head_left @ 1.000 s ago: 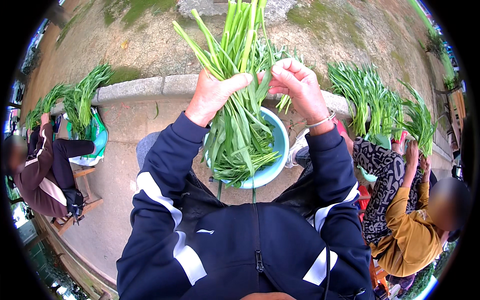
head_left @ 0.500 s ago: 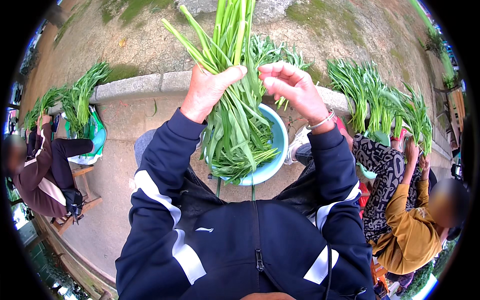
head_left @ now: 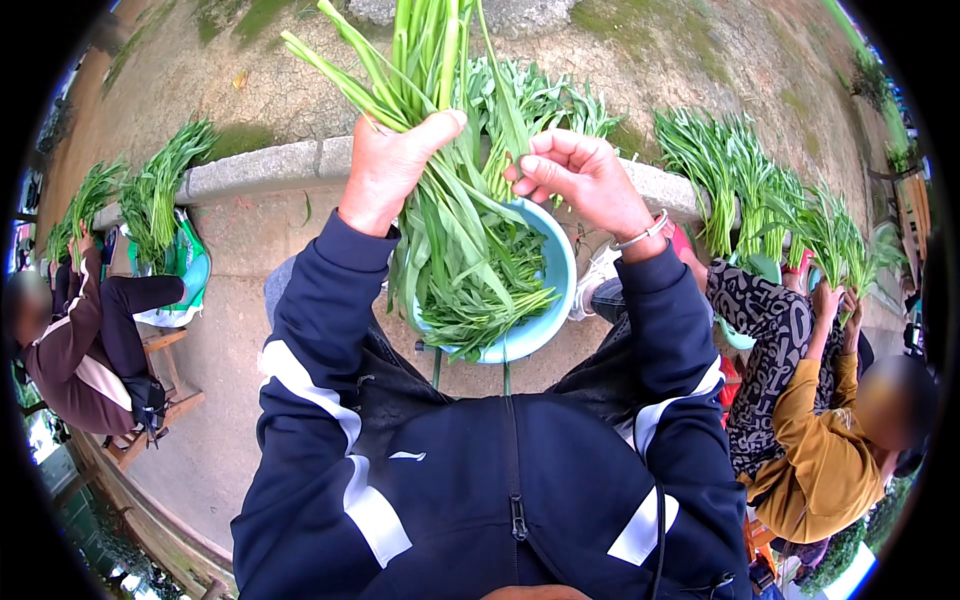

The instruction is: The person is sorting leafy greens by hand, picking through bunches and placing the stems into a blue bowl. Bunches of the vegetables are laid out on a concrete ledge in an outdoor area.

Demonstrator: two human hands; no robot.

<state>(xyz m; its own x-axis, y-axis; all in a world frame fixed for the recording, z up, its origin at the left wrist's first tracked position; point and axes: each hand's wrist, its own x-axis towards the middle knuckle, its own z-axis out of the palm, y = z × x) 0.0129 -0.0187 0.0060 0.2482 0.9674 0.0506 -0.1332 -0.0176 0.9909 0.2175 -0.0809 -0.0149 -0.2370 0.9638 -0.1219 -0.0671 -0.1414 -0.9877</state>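
Note:
My left hand (head_left: 392, 168) is wrapped round a thick bunch of water spinach (head_left: 445, 235), its pale stems pointing away from me and its long leaves hanging toward me. A long leaf (head_left: 507, 110) stretches from the bunch's right side. My right hand (head_left: 578, 178), with a bangle at its wrist, pinches that leaf's lower end between thumb and fingers. Below both hands stands a light blue basin (head_left: 562, 290), holding loose leafy greens (head_left: 485, 318). The hanging leaves cover the basin's left part.
More greens (head_left: 560, 100) lie beyond the stone kerb (head_left: 265, 172). At the right, a person in a mustard top (head_left: 815, 470) handles greens beside several bunches (head_left: 735, 195). At the left, a seated person (head_left: 85, 350) is near other bunches (head_left: 160, 205) and a green-white bag (head_left: 185, 270).
My left hand has shifted left with the bunch. My right hand, apart from the leaves before, now has its fingers closed on a leaf, which is drawn away from the bunch.

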